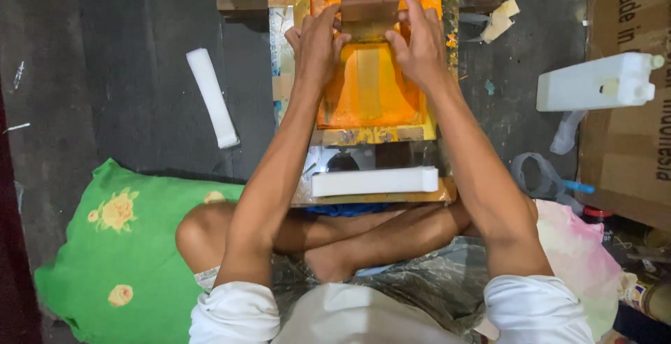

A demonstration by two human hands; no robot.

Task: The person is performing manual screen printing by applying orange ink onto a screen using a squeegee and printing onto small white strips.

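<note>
squeegee [368, 16] sits on the orange screen [370, 85], near the screen's far end, straight ahead of the person on the body midline. its long axis runs left to right, across the screen; the screen's own long axis runs away from the person, so blade and frame are crosswise to each other.

left hand [318, 44] grips the squeegee's left end, fingers curled over its top edge, thumb on the near side. right hand [419, 47] grips the right end, fingers spread over the top, one finger stretched up along the far corner. both hands clenched on it; neither is nearer, they sit level, one at each end, forearms about symmetric.

most of the bare mesh lies between the squeegee and the person; a paler vertical band shows down the middle of the screen below the blade. judgement: the blade is set at the far end with the free length of screen on the near side.

screen rests on a board [363, 194] before the crossed legs. a white block [374, 181] lies across the board's near edge, parallel to the squeegee, apart from the hands. a white roll [212, 96] lies on the floor to the left, a white jug [601, 82] to the right, a green pillow [133, 246] beside the left knee.
</note>
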